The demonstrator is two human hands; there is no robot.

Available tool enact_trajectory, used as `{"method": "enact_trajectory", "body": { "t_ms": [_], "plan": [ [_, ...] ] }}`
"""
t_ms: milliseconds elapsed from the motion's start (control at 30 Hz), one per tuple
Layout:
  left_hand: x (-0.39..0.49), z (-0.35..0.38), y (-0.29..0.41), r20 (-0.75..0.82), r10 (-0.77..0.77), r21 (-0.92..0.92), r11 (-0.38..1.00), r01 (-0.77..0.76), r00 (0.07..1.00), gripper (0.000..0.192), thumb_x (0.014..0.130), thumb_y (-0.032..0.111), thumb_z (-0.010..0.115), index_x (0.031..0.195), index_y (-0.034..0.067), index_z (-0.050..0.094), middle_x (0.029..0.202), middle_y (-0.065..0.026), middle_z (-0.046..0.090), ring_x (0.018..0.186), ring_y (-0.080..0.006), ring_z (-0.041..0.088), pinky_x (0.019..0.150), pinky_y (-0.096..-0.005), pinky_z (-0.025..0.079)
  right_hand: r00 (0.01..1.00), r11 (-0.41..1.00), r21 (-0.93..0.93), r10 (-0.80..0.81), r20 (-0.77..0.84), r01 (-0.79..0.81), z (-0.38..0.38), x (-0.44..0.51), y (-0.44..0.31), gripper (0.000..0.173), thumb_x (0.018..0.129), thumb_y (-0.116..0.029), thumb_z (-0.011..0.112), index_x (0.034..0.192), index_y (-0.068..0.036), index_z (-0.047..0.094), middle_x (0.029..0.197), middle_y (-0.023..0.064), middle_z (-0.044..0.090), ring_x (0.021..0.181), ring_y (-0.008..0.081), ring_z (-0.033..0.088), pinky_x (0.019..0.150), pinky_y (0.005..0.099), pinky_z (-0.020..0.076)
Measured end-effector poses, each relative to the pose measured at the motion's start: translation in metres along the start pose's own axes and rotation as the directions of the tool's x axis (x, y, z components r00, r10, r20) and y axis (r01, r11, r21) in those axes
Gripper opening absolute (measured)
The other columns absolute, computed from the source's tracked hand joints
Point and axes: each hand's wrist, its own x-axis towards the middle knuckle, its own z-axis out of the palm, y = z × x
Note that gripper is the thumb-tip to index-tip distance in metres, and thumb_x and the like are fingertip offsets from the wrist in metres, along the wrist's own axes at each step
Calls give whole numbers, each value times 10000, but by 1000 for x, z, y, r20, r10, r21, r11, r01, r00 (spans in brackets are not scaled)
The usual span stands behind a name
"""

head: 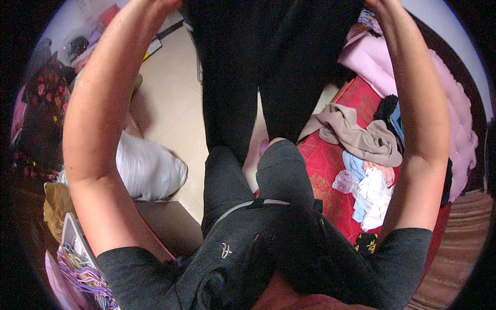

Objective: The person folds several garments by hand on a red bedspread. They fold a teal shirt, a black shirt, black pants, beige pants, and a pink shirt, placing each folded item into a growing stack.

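Black trousers [232,69] hang stretched out in front of me, with the two legs pointing down towards my knees. At the top edge, my left hand [169,3] is at the left side of the cloth and my right hand [381,3] at its right side. The garment hangs between them, held up by both. My fingers and the upper end of the cloth are cut off by the picture's edge. On the red patterned cover [319,155] to the right lie a crumpled taupe garment [345,128] and a pile of white and light blue clothes [372,193].
A white plastic-wrapped bundle [151,168] stands on the pale tiled floor [170,85] at left, beside a brown surface [166,217]. Hangers fill a light-coloured basket [73,228] at lower left. A pink quilted cover [459,128] lies at far right, near a brown striped cloth [461,240].
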Motion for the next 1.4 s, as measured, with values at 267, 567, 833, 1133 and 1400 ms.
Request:
{"method": "enact_trajectory", "body": {
  "t_ms": [267,567,833,1133,1400],
  "plan": [
    [10,70,14,234,298,-202,946,-253,926,208,954,208,564,1040,19,583,935,-100,640,777,-145,639,620,-230,550,783,774,-222,-490,382,593,80,-117,-46,371,832,-269,599,1052,30,589,936,105,616,902,181,579,783,273,470],
    [-15,18,-34,254,425,111,880,-462,869,316,924,282,622,1160,72,629,1089,-74,663,912,-228,646,829,-371,513,896,942,193,-323,304,274,52,-66,-23,177,791,-98,612,954,-34,592,852,26,591,800,129,561,729,249,458],
    [-82,-64,-279,-6,-372,345,870,352,928,549,922,601,516,1148,113,625,1070,-39,643,1010,-168,581,890,-390,475,924,897,426,-254,287,114,23,-49,-27,136,852,-135,594,946,-43,632,863,32,633,816,154,620,767,274,544],
    [-78,2,-310,167,-345,-539,753,378,924,501,1007,441,447,1260,20,546,1205,-126,637,1058,-224,649,883,-376,563,959,917,372,-222,175,145,9,-42,-19,210,856,-179,614,980,-10,635,916,85,674,801,189,667,715,322,590],
    [-52,-28,-271,296,-155,-698,638,324,943,477,991,397,502,1271,12,544,1190,-155,645,1064,-257,649,904,-417,555,991,904,426,-93,99,42,-29,-31,-19,193,852,-203,612,938,-30,628,855,86,651,732,192,647,614,313,580]
  ]
}}
